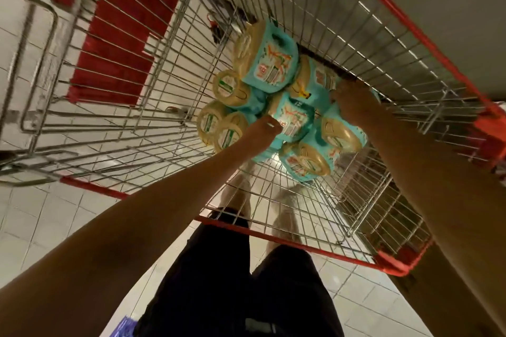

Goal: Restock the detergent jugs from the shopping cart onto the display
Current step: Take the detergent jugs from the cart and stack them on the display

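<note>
Since the jugs [269,63] lie heaped on their sides in the cart [301,246], caps mostly toward eight o'clock, the left hand [264,128] curls at the middle one while the right hand [353,98], at two o'clock from it, covers another, grips unclear.

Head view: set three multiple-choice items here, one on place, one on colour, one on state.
1. The detergent jugs lie: A on a shelf; B in the wire cart; C on the floor.
2. Jug bodies are: A teal; B black; C purple.
3. The left hand and right hand: A hang idle; B rest on a shelf; C reach among the jugs.
Key: B, wire mesh surrounds them; A, teal shows beneath the gold caps; C, both hands are down at the heap.
</note>
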### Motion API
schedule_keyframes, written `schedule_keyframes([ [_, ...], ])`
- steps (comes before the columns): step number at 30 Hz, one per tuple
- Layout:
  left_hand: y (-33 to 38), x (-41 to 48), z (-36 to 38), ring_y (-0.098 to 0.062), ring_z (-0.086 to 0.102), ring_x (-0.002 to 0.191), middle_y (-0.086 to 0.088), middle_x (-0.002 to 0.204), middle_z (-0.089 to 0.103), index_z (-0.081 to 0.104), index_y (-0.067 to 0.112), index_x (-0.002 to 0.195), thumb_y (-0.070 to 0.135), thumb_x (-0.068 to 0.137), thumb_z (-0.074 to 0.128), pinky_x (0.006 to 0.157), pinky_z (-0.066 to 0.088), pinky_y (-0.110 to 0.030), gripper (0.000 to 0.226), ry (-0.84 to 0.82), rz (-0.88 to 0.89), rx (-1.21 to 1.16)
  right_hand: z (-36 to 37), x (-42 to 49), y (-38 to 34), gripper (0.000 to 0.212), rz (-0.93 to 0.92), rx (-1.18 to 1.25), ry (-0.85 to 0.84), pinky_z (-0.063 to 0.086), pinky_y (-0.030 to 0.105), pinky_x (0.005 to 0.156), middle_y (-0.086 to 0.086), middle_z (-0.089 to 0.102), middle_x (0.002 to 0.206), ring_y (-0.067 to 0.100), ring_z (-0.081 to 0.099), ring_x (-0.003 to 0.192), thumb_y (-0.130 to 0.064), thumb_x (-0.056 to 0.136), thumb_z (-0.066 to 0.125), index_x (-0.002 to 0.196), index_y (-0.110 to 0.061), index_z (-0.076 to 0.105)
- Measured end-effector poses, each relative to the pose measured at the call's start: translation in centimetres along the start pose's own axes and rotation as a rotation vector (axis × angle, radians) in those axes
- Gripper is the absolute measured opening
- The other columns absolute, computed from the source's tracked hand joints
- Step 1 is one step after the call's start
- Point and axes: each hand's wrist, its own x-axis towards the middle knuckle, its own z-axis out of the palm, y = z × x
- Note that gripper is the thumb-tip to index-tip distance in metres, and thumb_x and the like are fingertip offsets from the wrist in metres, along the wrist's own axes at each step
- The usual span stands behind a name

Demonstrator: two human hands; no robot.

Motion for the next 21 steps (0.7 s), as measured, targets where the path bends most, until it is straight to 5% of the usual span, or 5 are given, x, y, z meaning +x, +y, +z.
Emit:
schedule_keyframes([
  [7, 0.4, -2.4, -0.7, -0.029, 0.055, 0.085, -0.021, 0.102, 0.062, 0.057, 0.016, 0.095, 0.015, 0.106, 0.055, 0.079, 0.048, -0.044, 0.011, -0.051, 0.038, -0.158, -1.3, -5.2, 0.2, 0.044, -0.109, -0.133, 0.014, 0.037, 0.055, 0.120, 0.012, 0.041, 0.159, 0.037, 0.034, 0.151, -0.019, 0.093, 0.069, 0.136, -0.017, 0.058],
  [10, 0.6, -3.4, -0.6, -0.023, 0.055, 0.078, -0.009, 0.091, 0.057, 0.057, 0.015, 0.094, 0.009, 0.104, 0.056, 0.076, 0.047, -0.039, 0.012, -0.032, 0.035, -0.222, -2.2, -7.6, 0.3, 0.048, -0.038, 0.016, 0.014, 0.047, 0.052, 0.111, 0.015, 0.049, 0.151, 0.039, 0.047, 0.139, -0.021, 0.086, 0.076, 0.131, -0.016, 0.059],
  [12, 0.5, -4.3, -0.5, -0.022, 0.059, 0.082, -0.010, 0.098, 0.060, 0.058, 0.010, 0.106, 0.005, 0.101, 0.061, 0.076, 0.053, -0.038, 0.008, -0.060, 0.073, -0.183, -2.5, -9.4, 0.0, 0.043, 0.070, 0.199, 0.049, 0.056, 0.051, 0.097, 0.018, 0.064, 0.131, 0.040, 0.063, 0.118, -0.026, 0.089, 0.073, 0.127, -0.012, 0.059],
  [16, -0.1, -7.2, 0.3, -0.039, 0.055, 0.129, -0.023, 0.145, 0.043, 0.039, 0.008, 0.147, -0.011, 0.087, 0.073, 0.104, 0.055, -0.053, 0.072, -0.133, 0.175, -0.059, -1.3, -14.2, -1.3, 0.014, 0.273, 0.943, 0.184, 0.055, 0.037, 0.082, 0.002, 0.073, 0.110, 0.029, 0.068, 0.103, -0.029, 0.102, 0.065, 0.116, -0.026, 0.067],
  [21, 1.8, -12.4, 1.9, -0.024, 0.060, 0.132, -0.005, 0.148, 0.055, 0.026, 0.024, 0.159, 0.009, 0.076, 0.092, 0.096, 0.061, -0.041, 0.107, -0.225, 0.300, -0.199, -1.4, -21.2, -3.2, 0.013, 0.249, 1.632, 0.170, 0.056, 0.047, 0.097, -0.003, 0.079, 0.115, 0.022, 0.073, 0.113, -0.024, 0.104, 0.063, 0.111, -0.028, 0.073],
])
